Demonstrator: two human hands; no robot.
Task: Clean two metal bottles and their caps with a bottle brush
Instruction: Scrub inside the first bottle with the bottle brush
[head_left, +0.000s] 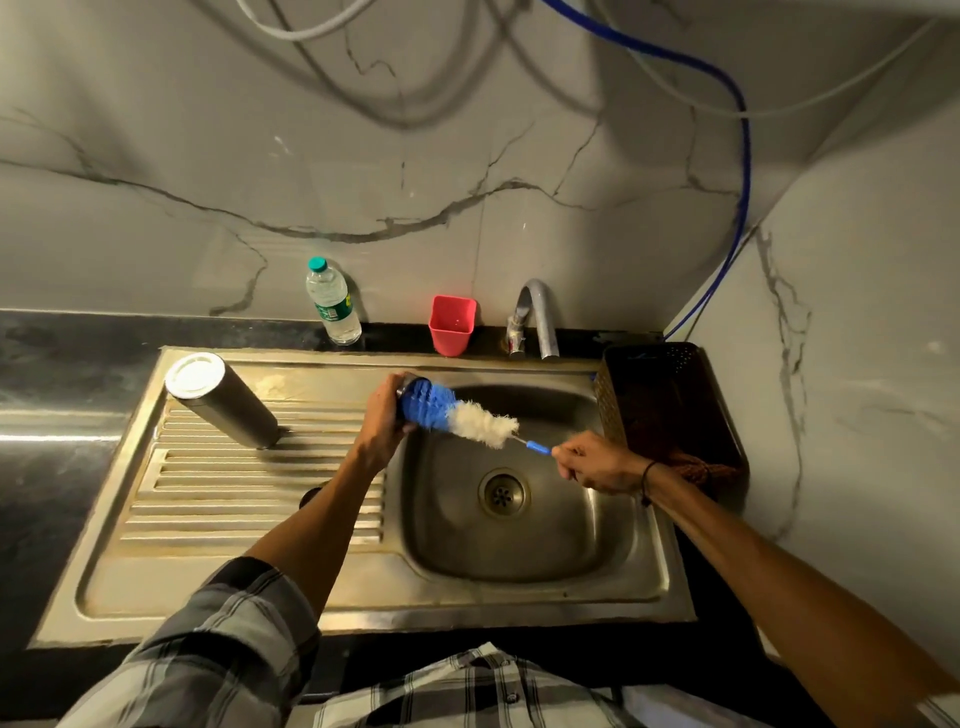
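Over the sink basin (519, 551), I see the left hand (382, 421) gripping a bottle (402, 397), the right hand (597, 462) pinching the brush (457, 415) handle

both arms out front, hands busy

left hand (382, 418) is curled round something with its back toward the camera, forearm bare and a rolled plaid sleeve (228, 634) at the elbow. right hand (597, 462) sits lower and further right, fingers pinched shut, dark band (648, 480) on the wrist, arm stretched in from the right.
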